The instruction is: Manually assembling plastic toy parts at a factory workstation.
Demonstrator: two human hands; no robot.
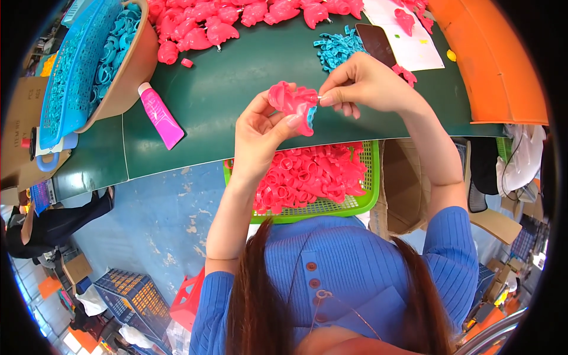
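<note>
Pink piece (291,102), axis slanting down-right, blue part (310,116) rightward

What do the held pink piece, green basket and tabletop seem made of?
Pink piece: probably glossy molded plastic, given its bright highlights. Green basket: likely smooth plastic, with perforated walls. Tabletop: smooth, green, reflecting light; perhaps laminate or rubber sheet.
</note>
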